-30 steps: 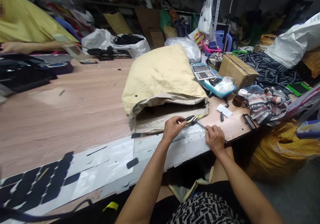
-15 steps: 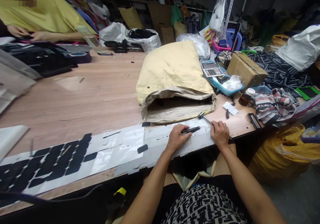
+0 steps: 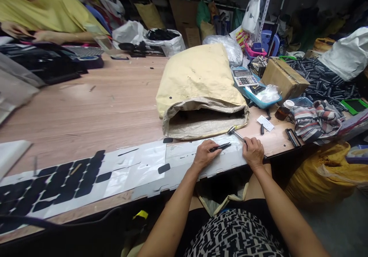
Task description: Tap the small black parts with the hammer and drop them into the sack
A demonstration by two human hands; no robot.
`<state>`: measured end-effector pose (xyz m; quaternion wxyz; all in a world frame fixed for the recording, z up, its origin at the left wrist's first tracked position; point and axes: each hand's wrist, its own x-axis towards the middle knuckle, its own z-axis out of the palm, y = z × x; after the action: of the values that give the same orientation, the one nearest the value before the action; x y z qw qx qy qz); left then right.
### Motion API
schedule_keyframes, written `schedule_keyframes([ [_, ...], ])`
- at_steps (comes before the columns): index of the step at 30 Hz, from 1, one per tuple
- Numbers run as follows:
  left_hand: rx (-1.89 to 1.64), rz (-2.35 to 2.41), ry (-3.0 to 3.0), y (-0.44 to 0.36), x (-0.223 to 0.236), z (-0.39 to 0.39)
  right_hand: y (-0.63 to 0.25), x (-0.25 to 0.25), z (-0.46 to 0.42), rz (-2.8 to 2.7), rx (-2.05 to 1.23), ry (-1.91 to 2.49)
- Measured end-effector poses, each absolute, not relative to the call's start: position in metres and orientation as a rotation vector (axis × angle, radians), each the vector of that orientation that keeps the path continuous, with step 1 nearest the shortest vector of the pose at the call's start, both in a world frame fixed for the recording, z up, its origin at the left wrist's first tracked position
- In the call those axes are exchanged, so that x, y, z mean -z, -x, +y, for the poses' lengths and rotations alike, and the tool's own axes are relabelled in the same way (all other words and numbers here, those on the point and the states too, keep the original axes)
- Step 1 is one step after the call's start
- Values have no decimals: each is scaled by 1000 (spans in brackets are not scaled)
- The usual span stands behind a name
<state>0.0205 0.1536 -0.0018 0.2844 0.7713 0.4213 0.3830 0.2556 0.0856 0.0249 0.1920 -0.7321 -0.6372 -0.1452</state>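
My left hand (image 3: 204,154) is closed on a slim black pointed piece (image 3: 223,146) and keeps it low over the white sheet (image 3: 184,167) at the table's front edge. What exactly the piece is cannot be made out. In my right hand (image 3: 253,152) is a small metal hammer (image 3: 238,135), gripped by its handle. Its head points away from me, close to the lower lip of a big cream sack (image 3: 198,73). The sack lies on its side with its mouth towards me; its inside is dark.
Rows of black rounded pads (image 3: 66,180) lie at front left. To the right are a calculator (image 3: 244,77), a cardboard box (image 3: 284,79), a brown bottle (image 3: 283,111), striped cloth (image 3: 316,121) and a heap of black ribbed parts (image 3: 327,81). A co-worker in yellow (image 3: 51,8) sits far left.
Both hands keep nearly the same place and grip. The hammer's head and the black piece have shifted only very slightly. The view has tilted a little.
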Motion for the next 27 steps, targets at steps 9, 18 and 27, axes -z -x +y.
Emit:
schedule_keyframes([
  [9, -979, 1126, -2058, -23, -6, 155, -262, -32, 87, -1785, 274, 2003],
  [18, -968, 1117, -2045, -21, -8, 155, -251, -48, 52, -1545, -246, 1697],
  [27, -990, 1091, -1969, -22, -5, 157, -225, -59, 20, -1593, -496, 1627],
])
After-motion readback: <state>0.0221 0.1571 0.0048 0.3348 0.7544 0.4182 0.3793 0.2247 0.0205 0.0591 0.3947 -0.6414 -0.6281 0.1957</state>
